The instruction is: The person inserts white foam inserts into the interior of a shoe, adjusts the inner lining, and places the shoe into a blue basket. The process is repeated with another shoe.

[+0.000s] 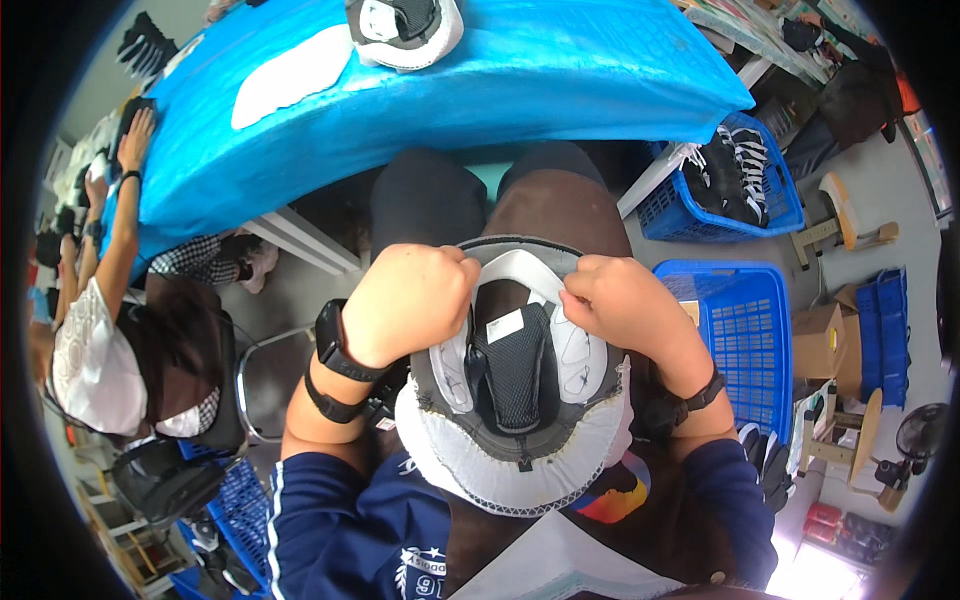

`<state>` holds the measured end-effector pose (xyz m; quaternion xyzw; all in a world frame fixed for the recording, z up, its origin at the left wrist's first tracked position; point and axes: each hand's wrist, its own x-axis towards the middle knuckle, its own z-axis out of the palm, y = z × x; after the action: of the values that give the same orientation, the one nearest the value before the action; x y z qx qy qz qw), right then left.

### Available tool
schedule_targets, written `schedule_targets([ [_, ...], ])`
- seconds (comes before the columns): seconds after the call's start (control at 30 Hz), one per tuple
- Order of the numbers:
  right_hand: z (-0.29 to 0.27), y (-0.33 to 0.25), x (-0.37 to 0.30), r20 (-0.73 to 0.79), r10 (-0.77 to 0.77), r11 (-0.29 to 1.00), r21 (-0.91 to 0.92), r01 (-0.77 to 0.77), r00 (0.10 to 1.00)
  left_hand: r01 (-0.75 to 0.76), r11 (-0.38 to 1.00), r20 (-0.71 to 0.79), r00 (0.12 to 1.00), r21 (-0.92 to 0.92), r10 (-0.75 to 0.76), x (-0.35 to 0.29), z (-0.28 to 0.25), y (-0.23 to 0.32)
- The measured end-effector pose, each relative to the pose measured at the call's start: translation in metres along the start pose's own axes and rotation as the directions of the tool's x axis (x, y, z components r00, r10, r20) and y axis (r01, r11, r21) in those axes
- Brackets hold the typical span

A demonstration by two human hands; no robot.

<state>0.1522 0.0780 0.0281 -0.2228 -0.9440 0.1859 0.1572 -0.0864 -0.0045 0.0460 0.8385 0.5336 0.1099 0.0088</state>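
A shoe upper rests over my lap, spread wide, with grey-white outer edges and a black mesh tongue in its middle. My left hand grips its far rim on the left side, fingers curled in. On the right side of the same rim, my right hand pinches the edge near a white strip that curves between the two hands. The fingertips are partly hidden behind the rim. Another similar upper lies on the blue-covered table ahead, beside a flat white piece.
The table has a blue plastic cover. To the right stand a blue basket of black-and-white uppers and another blue basket, with cardboard boxes beyond. At left, a co-worker sits with an arm along the table.
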Motion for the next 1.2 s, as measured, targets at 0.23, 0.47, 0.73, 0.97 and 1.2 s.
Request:
schedule_targets([
  [0.23,0.005,0.0,-0.002,-0.056,0.02,1.0,-0.011,-0.021,0.998,-0.024,1.0,-0.022,0.999,-0.009,0.024,0.003,0.006,0.001],
  [0.47,0.009,0.003,-0.005,-0.106,0.011,1.0,-0.008,-0.012,0.994,-0.031,0.999,-0.005,0.999,0.023,0.031,0.005,0.009,0.003],
  [0.73,0.01,0.006,-0.004,-0.093,0.067,0.998,0.012,-0.066,0.993,-0.011,0.998,-0.016,1.0,0.061,0.012,0.01,0.012,0.002],
  [0.97,0.008,0.002,0.004,-0.1,0.144,0.984,-0.093,-0.153,0.985,0.008,0.997,-0.084,0.996,0.073,-0.002,0.017,0.023,0.001],
  [1.2,-0.002,0.01,0.046,-0.116,-0.036,0.993,-0.117,0.022,0.993,0.092,0.991,-0.063,0.994,0.093,-0.086,0.018,0.025,0.006],
])
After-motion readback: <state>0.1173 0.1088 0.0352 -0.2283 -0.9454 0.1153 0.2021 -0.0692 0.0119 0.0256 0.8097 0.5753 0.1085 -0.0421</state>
